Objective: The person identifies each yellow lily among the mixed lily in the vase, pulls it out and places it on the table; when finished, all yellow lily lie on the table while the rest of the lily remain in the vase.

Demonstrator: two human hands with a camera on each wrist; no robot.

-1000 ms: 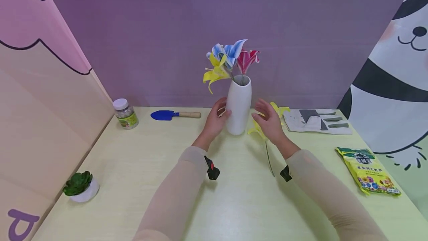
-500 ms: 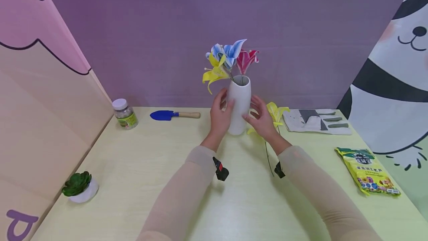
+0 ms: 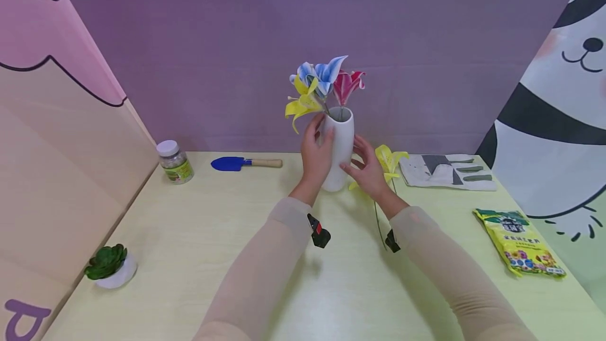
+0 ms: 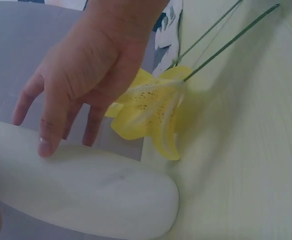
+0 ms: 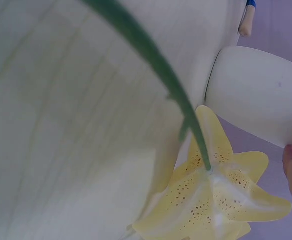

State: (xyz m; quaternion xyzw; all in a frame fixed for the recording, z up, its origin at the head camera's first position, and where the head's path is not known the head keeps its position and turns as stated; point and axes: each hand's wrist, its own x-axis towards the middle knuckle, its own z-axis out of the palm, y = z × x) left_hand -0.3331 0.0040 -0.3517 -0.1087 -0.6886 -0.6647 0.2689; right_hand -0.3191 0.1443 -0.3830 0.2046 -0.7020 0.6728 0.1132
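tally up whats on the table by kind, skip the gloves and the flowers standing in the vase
Vase: 1
Loose yellow flowers: 2
Jar: 1
Trowel: 1
Potted plant: 1
Bag: 1
Total: 7

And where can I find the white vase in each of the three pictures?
Head: white vase just right of centre, between left hand and right hand.
Left wrist: vase at lower left, seen sideways.
Right wrist: vase at upper right, cut by the edge.
Shared landmark: a yellow flower beside it, maybe not the same bloom.
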